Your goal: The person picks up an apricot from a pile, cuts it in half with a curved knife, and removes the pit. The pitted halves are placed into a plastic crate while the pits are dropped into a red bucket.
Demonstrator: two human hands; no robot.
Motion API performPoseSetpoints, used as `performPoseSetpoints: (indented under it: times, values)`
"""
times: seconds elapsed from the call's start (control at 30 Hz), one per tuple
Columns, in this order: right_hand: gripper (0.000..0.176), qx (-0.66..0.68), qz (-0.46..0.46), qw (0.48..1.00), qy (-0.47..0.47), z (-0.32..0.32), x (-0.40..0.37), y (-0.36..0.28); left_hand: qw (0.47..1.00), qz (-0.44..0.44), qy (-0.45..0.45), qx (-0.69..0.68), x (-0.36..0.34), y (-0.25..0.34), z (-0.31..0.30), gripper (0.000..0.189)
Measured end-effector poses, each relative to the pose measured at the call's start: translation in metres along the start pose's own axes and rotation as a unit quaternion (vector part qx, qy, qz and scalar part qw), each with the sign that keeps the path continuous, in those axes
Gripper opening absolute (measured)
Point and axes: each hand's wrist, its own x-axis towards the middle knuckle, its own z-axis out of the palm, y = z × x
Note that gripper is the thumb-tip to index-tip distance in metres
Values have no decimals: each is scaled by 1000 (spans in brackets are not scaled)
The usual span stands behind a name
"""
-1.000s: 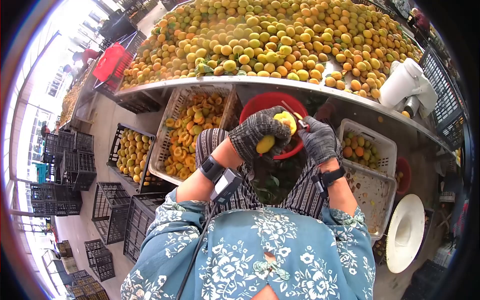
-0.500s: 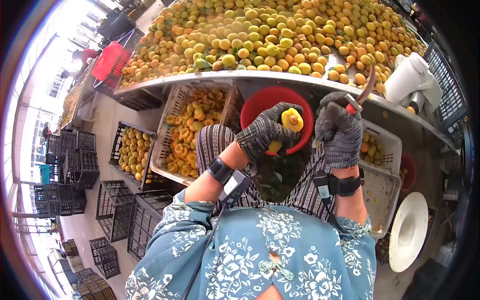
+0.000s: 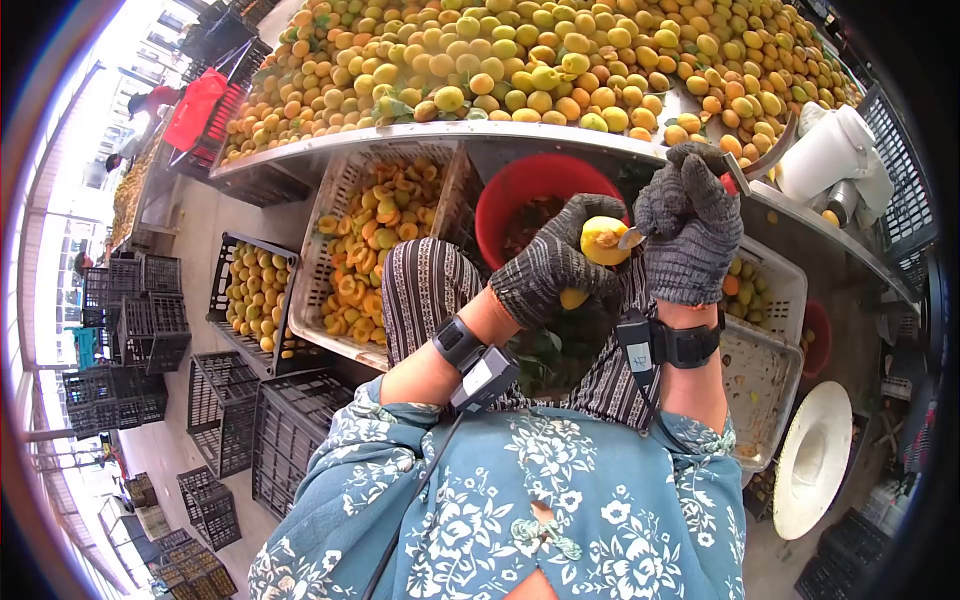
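My gloved left hand point(image 3: 548, 268) is closed around a yellow apricot point(image 3: 604, 238) whose brownish pit area faces up. A second apricot point(image 3: 573, 298) shows under its fingers. My gloved right hand point(image 3: 692, 232) grips a knife point(image 3: 630, 238) whose small metal blade touches the held apricot. The knife's red part and a long curved end stick out beyond the far side of that hand; the rest is hidden in the glove. Just behind my left hand is a red bucket point(image 3: 500, 200) with dark bits inside.
Whole apricots cover the metal-edged table point(image 3: 420, 132) ahead. At left stand a crate of apricot halves point(image 3: 375, 250) and a black crate of whole apricots point(image 3: 258, 290). To the right are a pale crate point(image 3: 765, 345), a white hat point(image 3: 815, 460) and a white container point(image 3: 825, 150).
My right hand has turned and brought the knife's blade against the apricot; before, the two were apart. My left hand has shifted slightly right, still holding the fruit.
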Motion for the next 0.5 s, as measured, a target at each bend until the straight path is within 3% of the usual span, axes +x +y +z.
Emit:
performPoseSetpoints:
  times: [0.13, 0.2, 0.3, 0.37, 0.43, 0.5]
  values:
    - [20, -44, 3, 999, 7, 2, -1, -2, 990, -40, -62, -124, -1, 11, 1, 62]
    - [14, -21, -16, 1000, 3, -1, 1, -1, 963, -125, -42, -235, -2, 12, -2, 57]
    - [15, -23, -4, 999, 24, -3, 3, 0, 958, -177, -57, -217, -2, 11, -6, 53]
    - [15, -22, 1, 1000, 13, -6, 4, 0, 967, -160, -54, -190, 1, 2, -3, 57]
    - [16, -20, 6, 1000, 1, -7, 4, 2, 990, -72, -44, -109, 2, -9, -1, 64]
    - [15, -31, -9, 999, 24, -7, 3, 3, 997, -38, -31, -68, 5, -16, 3, 64]
